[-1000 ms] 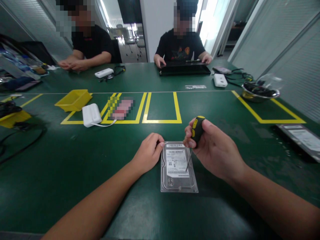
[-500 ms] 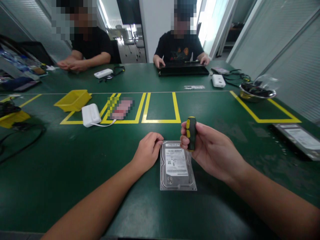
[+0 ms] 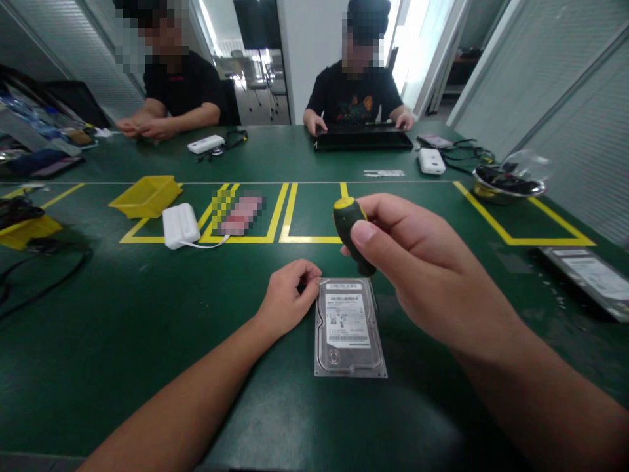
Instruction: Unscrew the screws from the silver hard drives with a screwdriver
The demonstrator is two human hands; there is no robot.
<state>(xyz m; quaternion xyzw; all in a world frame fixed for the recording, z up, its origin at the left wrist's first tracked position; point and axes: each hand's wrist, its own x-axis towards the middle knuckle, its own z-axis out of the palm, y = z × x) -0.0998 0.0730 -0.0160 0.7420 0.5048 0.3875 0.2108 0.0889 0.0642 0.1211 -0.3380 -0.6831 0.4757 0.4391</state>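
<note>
A silver hard drive [image 3: 348,357] lies flat on the green table, its white label facing up. Curled at its far left corner is my left hand [image 3: 289,295], with thumb and forefinger closed on that corner. My right hand [image 3: 417,255] grips a screwdriver [image 3: 348,219] by its dark green and yellow handle, above the far right end of the drive. The handle leans, its yellow end up and away from me. Its lower part is partly behind my fingers, and the shaft is hard to make out.
A second hard drive [image 3: 590,272] lies at the right, near a metal bowl [image 3: 511,190] of dark items. To the left are a yellow bin [image 3: 147,196] and a white power bank [image 3: 180,226] cabled to a blurred-out phone. Two people sit across the table; one holds a black panel [image 3: 363,139].
My right hand has raised the screwdriver and turned it, so its handle end has moved up and to the left. My left hand and the hard drive stay in place.
</note>
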